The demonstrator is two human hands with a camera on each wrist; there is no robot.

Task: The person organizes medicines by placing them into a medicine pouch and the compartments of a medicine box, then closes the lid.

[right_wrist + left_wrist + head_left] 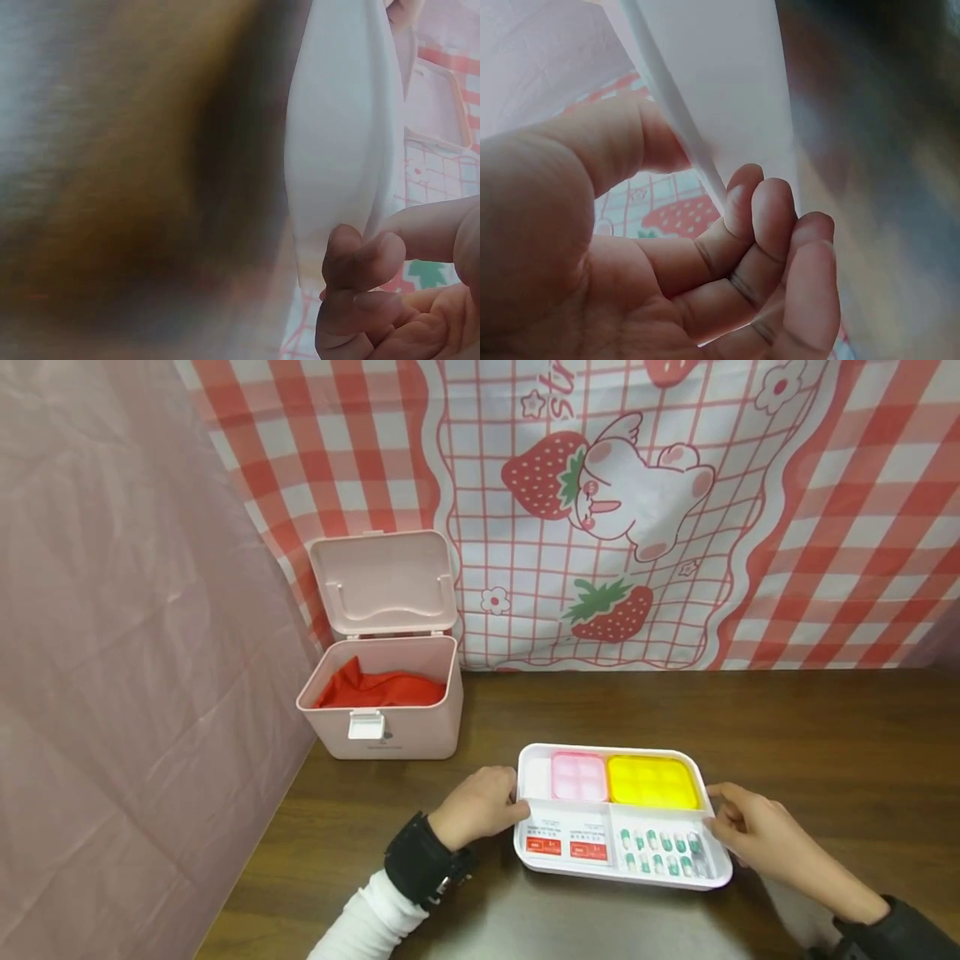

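Note:
A white divided tray (611, 876) is held between my two hands, in front of me. My left hand (480, 806) grips its left end, thumb on the rim and fingers curled against the outer wall (735, 82). My right hand (768, 835) pinches the right end, fingertips against the white side (337, 112). In the back row sit a pink lidded case (579, 777) and a yellow one (652, 781). The front row holds two white-and-red cotton pad packets (543, 843) and a blister pack of green-and-white capsules (660, 852). Whether the tray touches the table is unclear.
A pink storage box (420, 731) stands at the back left, lid (382, 581) raised, with red cloth (386, 690) inside. Behind the brown table (825, 727) hangs a red-checked strawberry cloth (480, 510). A pale pink drape (135, 652) borders the left side.

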